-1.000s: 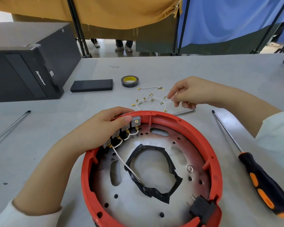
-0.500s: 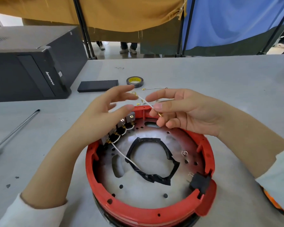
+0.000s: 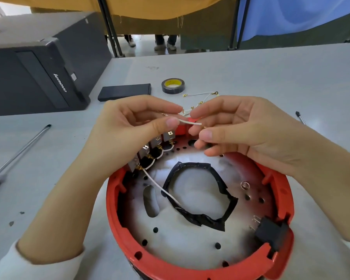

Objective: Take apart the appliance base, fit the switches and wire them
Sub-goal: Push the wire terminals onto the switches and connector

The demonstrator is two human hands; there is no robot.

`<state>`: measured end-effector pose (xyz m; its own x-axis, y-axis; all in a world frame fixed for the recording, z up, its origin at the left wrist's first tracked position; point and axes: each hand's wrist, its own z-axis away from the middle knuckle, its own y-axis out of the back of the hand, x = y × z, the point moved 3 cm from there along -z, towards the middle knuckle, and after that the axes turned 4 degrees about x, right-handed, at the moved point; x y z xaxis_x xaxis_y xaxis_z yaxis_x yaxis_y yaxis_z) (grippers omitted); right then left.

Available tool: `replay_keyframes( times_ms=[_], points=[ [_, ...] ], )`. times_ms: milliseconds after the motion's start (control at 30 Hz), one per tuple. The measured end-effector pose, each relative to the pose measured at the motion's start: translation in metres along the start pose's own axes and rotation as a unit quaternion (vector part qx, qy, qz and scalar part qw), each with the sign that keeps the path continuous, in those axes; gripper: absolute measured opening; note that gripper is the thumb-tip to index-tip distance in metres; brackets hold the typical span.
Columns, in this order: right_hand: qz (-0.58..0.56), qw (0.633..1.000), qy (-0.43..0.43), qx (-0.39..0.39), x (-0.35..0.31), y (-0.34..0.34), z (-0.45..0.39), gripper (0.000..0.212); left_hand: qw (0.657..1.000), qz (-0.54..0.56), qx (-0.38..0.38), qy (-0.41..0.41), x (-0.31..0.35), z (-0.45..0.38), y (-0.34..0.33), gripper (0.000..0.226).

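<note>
Overhead, mustard and blue drapes (image 3: 291, 15) beyond a grey table (image 3: 251, 77).

Grey table (image 3: 251, 77), mustard (image 3: 160, 7) and blue drapes (image 3: 291, 15)

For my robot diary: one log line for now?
left hand: pinches white wire | right hand: pinches wire | over red base | switches fitted

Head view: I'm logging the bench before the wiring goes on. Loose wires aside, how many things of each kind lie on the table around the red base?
Screwdrivers: 2 (the one on the right shows only its tip)
Tape roll: 1
Flat black box: 1
Computer case: 1
Total: 5
</note>
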<state>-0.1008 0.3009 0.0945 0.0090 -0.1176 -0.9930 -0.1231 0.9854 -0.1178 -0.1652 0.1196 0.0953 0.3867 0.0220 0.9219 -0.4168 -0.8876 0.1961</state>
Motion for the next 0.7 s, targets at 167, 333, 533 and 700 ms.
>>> replay_keyframes(
  times_ms=[167, 333, 533, 700],
  points=[
    [0.001, 1.0, 0.013, 0.001, -0.0023, 0.002, -0.0009, 0.026, 0.999, 0.037, -0.004, 0.012, 0.0007, 0.0003, 0.0, 0.024],
    [-0.012, 1.0, 0.005, -0.004, 0.0009, 0.0025, -0.0022, 0.024, 0.999, 0.05, -0.007, 0.018, 0.0012, 0.0004, -0.0006, 0.031],
    [-0.011, 0.998, 0.023, -0.052, 0.0001, 0.0009, 0.0, 0.029, 0.998, 0.057, -0.007, 0.032, 0.0011, 0.0008, -0.0008, 0.02],
    [-0.023, 0.996, 0.04, -0.07, -0.0007, -0.0019, 0.0007, 0.028, 0.996, 0.077, -0.006, 0.046, 0.0006, 0.0013, -0.0012, 0.005]
  ],
)
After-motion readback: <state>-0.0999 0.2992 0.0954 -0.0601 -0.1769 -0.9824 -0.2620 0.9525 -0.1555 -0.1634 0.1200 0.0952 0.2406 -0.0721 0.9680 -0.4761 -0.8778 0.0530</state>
